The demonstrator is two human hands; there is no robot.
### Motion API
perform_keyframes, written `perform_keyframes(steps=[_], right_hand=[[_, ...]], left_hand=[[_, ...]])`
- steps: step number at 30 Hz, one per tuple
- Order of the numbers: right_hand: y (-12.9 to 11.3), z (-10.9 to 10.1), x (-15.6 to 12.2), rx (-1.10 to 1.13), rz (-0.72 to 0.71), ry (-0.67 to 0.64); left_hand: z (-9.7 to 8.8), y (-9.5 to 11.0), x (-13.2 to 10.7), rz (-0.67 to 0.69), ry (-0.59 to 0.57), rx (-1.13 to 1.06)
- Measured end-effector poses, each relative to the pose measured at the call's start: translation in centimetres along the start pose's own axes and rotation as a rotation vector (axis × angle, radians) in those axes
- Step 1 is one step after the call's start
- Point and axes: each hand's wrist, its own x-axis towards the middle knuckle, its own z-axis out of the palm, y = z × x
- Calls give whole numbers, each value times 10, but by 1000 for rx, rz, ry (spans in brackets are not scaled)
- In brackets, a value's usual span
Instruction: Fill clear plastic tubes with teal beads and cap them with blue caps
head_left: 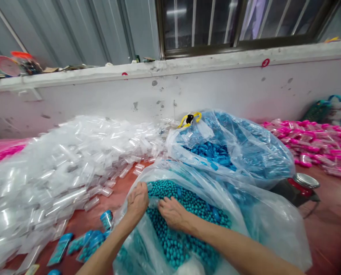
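**Both hands at the bead bag**

From my head view, the left hand [138, 200] and right hand [173, 213] meet over turquoise beads [173, 244] inside an open plastic bag [276, 225]. Fingers on both are curled narrow around a blurred clear tube [153, 202] between them; I cannot tell which hand grips it. Left of the bag, filled packs [60, 248] lie on the red tabletop [333, 217], beside heaped clear tubes [58, 172].

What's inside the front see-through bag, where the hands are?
Lots of round teal beads, with a few blue pieces among them. The right hand covers some, and whatever lies deeper is hidden under the top layer.
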Motion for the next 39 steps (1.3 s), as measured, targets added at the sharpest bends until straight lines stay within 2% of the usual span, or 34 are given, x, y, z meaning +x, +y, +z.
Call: perform_keyframes(steps=[4,7,11,14,17,20,23,28,31,33,36,39], right_hand=[[1,20,2,24,-154,12],[12,22,13,108,-89,17],[30,13,18,172,29,51],[38,-3,-7,211,88,93],[33,-19,-44,232,108,120],[18,-23,-73,201,73,68],[9,-13,-87,120,151,-13],[14,-9,-98,130,220,-84],[10,-18,-96,73,323,-59],[2,-21,-89,53,337,-20],[-8,-14,-75,25,338,-24],[-6,-5,-68,24,320,-45]], left_hand=[[-15,11,-11,-14,6,-150],[-17,22,-22,18,-21,-294],[-9,28,-40,16,-114,-254],[3,26,-52,75,-193,-115],[16,27,-59,194,-172,-75],[23,35,-56,243,-192,-303],[24,44,-50,186,-296,-583],[25,45,-50,198,-320,-709],[27,43,-51,159,-295,-761],[32,44,-46,107,-276,-789],[42,51,-34,39,-271,-846],[48,60,-21,-14,-277,-906]])
